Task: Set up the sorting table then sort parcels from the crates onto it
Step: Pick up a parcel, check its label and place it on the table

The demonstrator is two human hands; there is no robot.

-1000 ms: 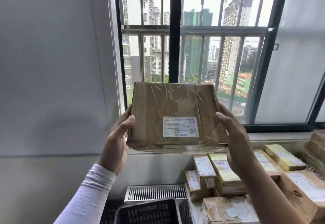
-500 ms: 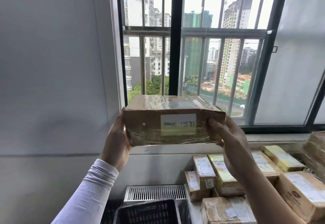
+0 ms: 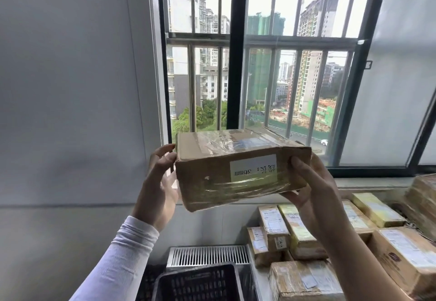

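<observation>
A taped brown cardboard parcel (image 3: 236, 168) with a white label on its near side is held up in front of the window. My right hand (image 3: 311, 187) grips its right end, thumb on the near face. At the parcel's left end my left hand (image 3: 160, 182) has its fingers spread, palm against or just off the side; contact is hard to tell. Below to the right lie several sorted parcels (image 3: 299, 234), some brown, some wrapped in yellow. A black plastic crate (image 3: 200, 281) sits at the bottom centre.
A barred window (image 3: 259, 64) fills the upper middle, with a sill below it. A grey wall (image 3: 70, 112) is on the left. A white slatted grille (image 3: 207, 256) lies behind the crate. More stacked boxes (image 3: 422, 201) stand at the far right.
The parcel was tipped from its broad labelled face toward me to its narrow side. It then sank slightly and tilted, with the left hand's fingers loosening off the left end.
</observation>
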